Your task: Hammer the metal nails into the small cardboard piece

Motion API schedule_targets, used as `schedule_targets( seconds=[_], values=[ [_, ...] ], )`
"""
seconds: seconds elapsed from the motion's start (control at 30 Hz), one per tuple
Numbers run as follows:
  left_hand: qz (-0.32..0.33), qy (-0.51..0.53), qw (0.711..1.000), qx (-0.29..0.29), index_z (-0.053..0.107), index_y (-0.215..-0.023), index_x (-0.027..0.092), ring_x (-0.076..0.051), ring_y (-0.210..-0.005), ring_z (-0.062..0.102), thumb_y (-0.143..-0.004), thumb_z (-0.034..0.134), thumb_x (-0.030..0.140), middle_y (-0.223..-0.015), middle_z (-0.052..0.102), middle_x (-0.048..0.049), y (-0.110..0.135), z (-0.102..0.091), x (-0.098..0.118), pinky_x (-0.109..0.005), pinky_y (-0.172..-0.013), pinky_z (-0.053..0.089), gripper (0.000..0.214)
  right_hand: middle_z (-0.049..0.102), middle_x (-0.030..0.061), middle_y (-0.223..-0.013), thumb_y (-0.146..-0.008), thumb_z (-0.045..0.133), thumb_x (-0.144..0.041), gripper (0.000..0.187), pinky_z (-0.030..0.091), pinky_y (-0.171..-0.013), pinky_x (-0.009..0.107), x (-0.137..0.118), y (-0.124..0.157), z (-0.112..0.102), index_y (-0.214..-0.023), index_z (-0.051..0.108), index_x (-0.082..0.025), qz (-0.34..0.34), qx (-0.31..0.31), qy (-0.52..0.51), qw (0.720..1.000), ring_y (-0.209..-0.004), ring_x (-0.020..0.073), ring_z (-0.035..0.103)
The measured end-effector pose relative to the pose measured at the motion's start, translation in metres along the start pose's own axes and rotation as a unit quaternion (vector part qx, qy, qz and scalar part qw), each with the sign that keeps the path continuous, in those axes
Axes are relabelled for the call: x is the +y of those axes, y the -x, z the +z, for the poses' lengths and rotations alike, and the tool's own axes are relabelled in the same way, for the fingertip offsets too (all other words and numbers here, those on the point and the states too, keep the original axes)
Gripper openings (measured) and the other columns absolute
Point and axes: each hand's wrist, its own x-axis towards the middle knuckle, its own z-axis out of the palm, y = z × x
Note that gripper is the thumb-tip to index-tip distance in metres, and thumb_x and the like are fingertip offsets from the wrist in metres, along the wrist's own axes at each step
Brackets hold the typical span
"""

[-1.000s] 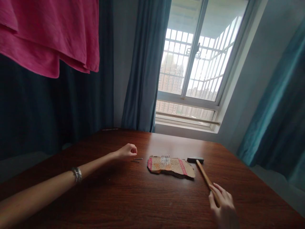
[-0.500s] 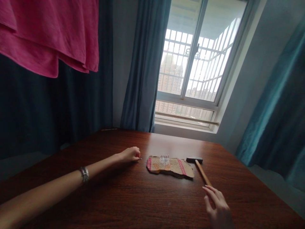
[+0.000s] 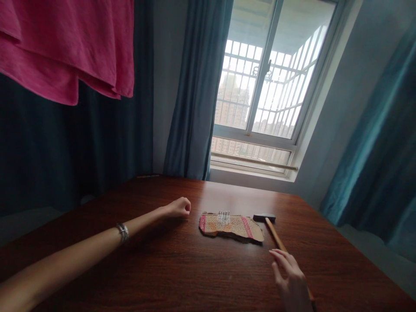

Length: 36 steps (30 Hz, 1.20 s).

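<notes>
My left hand [image 3: 180, 207] is closed in a fist low over the table, left of a piece of cardboard [image 3: 211, 223]. A thin metal tip like a nail's stuck out of these fingers half a second ago; it is hardly visible now. Several nails [image 3: 224, 215] stand upright in the dotted, pink-striped cardboard, whose lower edge is torn. To its right lies a hammer [image 3: 274, 234] with a dark head and a wooden handle. My right hand [image 3: 290, 277] hovers over or rests on the handle, fingers loosely apart and not wrapped round it.
The brown wooden table [image 3: 195, 273] carries all of these. A pink cloth [image 3: 71, 52] hangs at the upper left before dark blue curtains [image 3: 195, 95]. Behind the table is a barred window [image 3: 250, 117]. A thin stick-like thing [image 3: 147, 176] lies at the table's far left edge.
My right hand has moved left across the hammer's handle, whose lower end now shows beyond the wrist. My left hand has turned slightly, and the metal tip has gone from sight.
</notes>
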Motion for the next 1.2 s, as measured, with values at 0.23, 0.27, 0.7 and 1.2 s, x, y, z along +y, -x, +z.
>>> schedule_targets(
  seconds=[0.23,0.27,0.7,1.2],
  values=[
    [-0.044,0.193,0.976,-0.092,0.066,-0.059,0.011,-0.012,-0.049,0.047,-0.055,0.06,0.033,-0.053,0.058,-0.0038,-0.012,-0.011,0.033,-0.022,-0.046,0.032,0.023,0.059,0.0066,-0.093,-0.085,0.042,-0.024,0.023,0.048,-0.069,0.027,-0.074,-0.054,0.007,-0.098,0.061,-0.023,-0.039,-0.05,-0.088,0.994,-0.08,0.0169,0.058],
    [-0.048,0.214,0.968,-0.119,0.066,-0.059,0.011,-0.011,-0.048,0.046,-0.055,0.062,0.034,-0.053,0.058,-0.004,-0.011,-0.011,0.04,-0.022,-0.045,0.032,0.023,0.059,0.0059,-0.091,-0.085,0.042,-0.023,0.022,0.047,-0.07,0.028,-0.084,-0.062,0.012,-0.096,0.061,-0.023,-0.059,-0.053,-0.089,0.993,-0.081,0.0171,0.057],
    [-0.101,0.37,0.885,-0.263,0.063,-0.052,0.011,-0.011,-0.048,0.047,-0.051,0.069,0.025,-0.049,0.056,-0.0031,-0.001,0.004,0.1,-0.021,-0.044,0.033,0.015,0.055,0.003,-0.083,-0.083,0.048,-0.017,0.02,0.039,-0.06,0.02,-0.123,-0.102,0.09,-0.097,0.06,-0.024,-0.199,-0.113,-0.021,0.973,-0.075,0.0132,0.052],
    [-0.087,0.388,0.903,-0.161,0.067,-0.068,0.011,-0.009,-0.049,0.049,-0.056,0.068,0.035,-0.057,0.059,-0.0032,-0.016,0.0,0.095,-0.021,-0.045,0.033,0.027,0.061,0.0044,-0.092,-0.085,0.044,-0.025,0.021,0.045,-0.065,0.023,-0.097,-0.111,0.098,-0.09,0.064,-0.022,-0.133,-0.079,-0.163,0.974,-0.078,0.0132,0.056]
  ],
)
